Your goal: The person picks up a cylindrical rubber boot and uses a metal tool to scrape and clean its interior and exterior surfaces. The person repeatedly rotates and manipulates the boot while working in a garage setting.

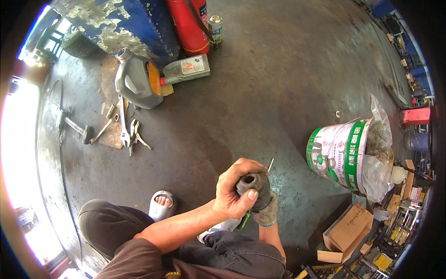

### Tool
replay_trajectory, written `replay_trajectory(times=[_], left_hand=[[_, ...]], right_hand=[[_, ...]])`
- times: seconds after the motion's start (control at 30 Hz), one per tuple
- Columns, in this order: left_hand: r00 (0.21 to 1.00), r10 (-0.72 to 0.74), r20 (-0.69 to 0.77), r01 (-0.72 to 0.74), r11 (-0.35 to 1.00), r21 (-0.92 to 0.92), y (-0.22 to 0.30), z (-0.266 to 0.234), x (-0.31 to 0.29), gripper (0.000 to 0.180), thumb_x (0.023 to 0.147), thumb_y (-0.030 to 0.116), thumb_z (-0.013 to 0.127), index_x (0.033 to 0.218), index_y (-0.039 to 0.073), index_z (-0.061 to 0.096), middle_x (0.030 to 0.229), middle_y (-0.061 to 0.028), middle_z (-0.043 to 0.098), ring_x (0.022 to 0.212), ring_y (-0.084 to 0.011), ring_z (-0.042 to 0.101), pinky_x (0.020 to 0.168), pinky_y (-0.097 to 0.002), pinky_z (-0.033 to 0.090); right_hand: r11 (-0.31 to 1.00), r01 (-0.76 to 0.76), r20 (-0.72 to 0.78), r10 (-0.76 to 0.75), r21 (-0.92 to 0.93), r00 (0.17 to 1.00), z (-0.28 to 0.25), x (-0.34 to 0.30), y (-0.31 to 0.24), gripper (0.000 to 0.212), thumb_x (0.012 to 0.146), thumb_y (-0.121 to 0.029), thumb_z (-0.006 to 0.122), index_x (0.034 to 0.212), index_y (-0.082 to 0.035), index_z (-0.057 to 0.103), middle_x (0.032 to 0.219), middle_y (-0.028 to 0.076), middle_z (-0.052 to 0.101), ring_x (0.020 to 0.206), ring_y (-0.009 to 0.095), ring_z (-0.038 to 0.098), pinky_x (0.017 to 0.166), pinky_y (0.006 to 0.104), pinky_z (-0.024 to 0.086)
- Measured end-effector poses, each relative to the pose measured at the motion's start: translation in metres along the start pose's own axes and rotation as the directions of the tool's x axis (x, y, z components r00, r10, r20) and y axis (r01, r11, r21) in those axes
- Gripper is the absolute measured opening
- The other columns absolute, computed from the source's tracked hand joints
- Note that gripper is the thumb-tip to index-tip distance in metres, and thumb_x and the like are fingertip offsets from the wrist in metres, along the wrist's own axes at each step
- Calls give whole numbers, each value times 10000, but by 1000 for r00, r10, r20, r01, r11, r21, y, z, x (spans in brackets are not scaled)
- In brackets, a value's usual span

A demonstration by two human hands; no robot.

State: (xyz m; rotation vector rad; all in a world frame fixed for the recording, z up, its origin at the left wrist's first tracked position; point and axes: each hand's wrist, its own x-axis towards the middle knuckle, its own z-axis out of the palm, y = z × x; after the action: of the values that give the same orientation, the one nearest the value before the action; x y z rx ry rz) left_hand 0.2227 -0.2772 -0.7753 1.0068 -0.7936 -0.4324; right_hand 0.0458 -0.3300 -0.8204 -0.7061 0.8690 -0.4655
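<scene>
My bare left hand [232,193] is closed round a dark ribbed rubber boot [261,191], its round open end tilted up toward me. Behind and below the boot is my right hand [266,214] in a greyish work glove, its fingers mostly hidden by the boot. A thin metal tip [271,165] sticks out past the far side of the boot. Beside the glove shows a green and black handle [244,220]; it roughly lines up with the tip, but the part between them is hidden. I cannot make out how the right fingers lie.
At the left lie a hammer [74,126], an adjustable wrench [123,123] and locking pliers [135,136]. Beyond them are a grey jug [138,79], an oil bottle [188,69] and a red cylinder [189,28]. On the right stand a white-green bucket [337,153] and a cardboard box [348,230].
</scene>
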Motion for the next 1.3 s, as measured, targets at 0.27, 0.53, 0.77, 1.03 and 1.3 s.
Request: replay_trajectory(times=[0.27, 0.53, 0.77, 1.03, 1.3], left_hand=[[1000, -9, 18, 9, 1000, -1, 3, 2, 1, 496, 1011, 357, 684, 1263, -51, 555, 1137, -258, 653, 1014, -333, 702, 877, -456, 576], [999, -38, 23, 39, 996, -75, 5, 6, -6, 511, 997, 403, 710, 1226, -26, 553, 1123, -247, 656, 976, -316, 708, 837, -443, 593], [999, -37, 26, 40, 988, -150, 8, 13, -6, 531, 987, 445, 726, 1194, -9, 546, 1099, -250, 667, 945, -295, 710, 819, -436, 598], [976, -219, -4, 214, 955, -204, 8, 8, -8, 555, 999, 496, 706, 1168, -4, 531, 1099, -225, 658, 958, -289, 696, 840, -425, 582], [999, 32, 35, -42, 937, 348, -8, -51, 35, 553, 893, 315, 792, 1234, -24, 520, 1144, -214, 653, 965, -257, 665, 843, -387, 556]], right_hand=[[985, 15, -17, -18, -169, 1000, 5, -3, -5, 362, 813, -71, 909, 1095, 63, 725, 1095, 87, 754, 966, 164, 717, 861, 364, 615], [992, 5, -29, -8, -126, 1000, -3, 0, 2, 364, 796, -65, 912, 1076, 48, 708, 1092, 106, 747, 946, 190, 737, 842, 371, 629], [997, -53, 30, 55, -47, 998, -6, -4, -4, 330, 847, -53, 847, 1134, 36, 712, 1148, 99, 730, 1019, 194, 727, 865, 364, 625], [952, 61, 118, -27, -298, 993, -21, 13, 14, 277, 826, -3, 822, 1083, 8, 719, 1085, 66, 739, 983, 168, 717, 864, 348, 606], [921, -292, -153, 259, -260, 954, -66, 14, 54, 127, 855, -14, 791, 937, -17, 694, 852, 56, 716, 716, 131, 648, 662, 295, 526]])
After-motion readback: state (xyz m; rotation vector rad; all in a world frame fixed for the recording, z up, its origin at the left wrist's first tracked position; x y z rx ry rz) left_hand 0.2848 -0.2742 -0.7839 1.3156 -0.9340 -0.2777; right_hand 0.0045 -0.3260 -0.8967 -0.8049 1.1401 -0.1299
